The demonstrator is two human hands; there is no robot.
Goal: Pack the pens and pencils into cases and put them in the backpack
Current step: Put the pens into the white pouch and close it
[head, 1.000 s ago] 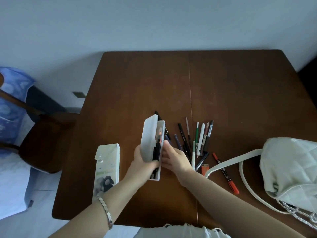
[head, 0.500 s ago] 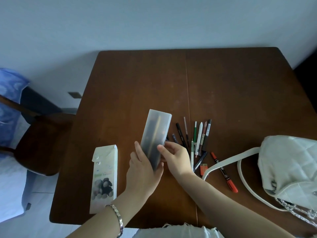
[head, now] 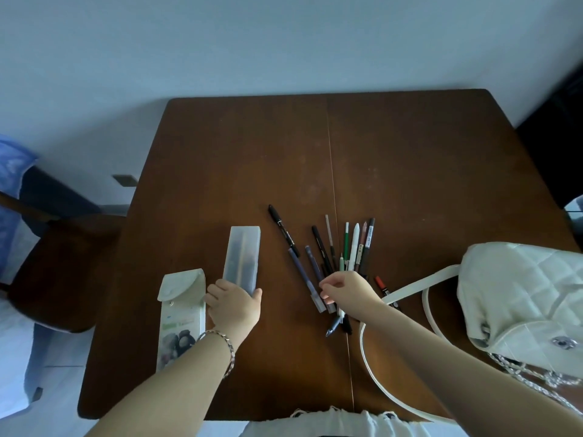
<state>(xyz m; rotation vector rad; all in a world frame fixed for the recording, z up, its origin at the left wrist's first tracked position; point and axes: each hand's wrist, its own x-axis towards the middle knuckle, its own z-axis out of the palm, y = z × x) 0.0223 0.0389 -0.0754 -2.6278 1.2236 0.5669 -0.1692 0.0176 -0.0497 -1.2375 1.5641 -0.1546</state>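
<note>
A translucent pencil case (head: 242,258) with dark pens inside lies closed and flat on the brown table (head: 410,159). My left hand (head: 235,307) grips its near end. A white flap case with a printed picture (head: 181,316) lies just left of it, touching my left hand. Several loose pens and pencils (head: 350,247) are fanned out at the table's middle, with a black marker (head: 282,228) apart on the left. My right hand (head: 348,290) is over their near ends, thumb and forefinger apart above two purple pens (head: 307,279), holding nothing. The white quilted backpack (head: 520,298) lies on the right.
The backpack's white strap (head: 370,370) loops across the table's near right part, under my right forearm. An orange marker (head: 380,282) lies beside the strap. A dark wooden chair (head: 63,263) stands left of the table with blue cloth (head: 12,184) on its back.
The translucent case was closed, then laid flat on the table to the left, next to the white case. My right hand let go of it and moved right, over the loose pens.
</note>
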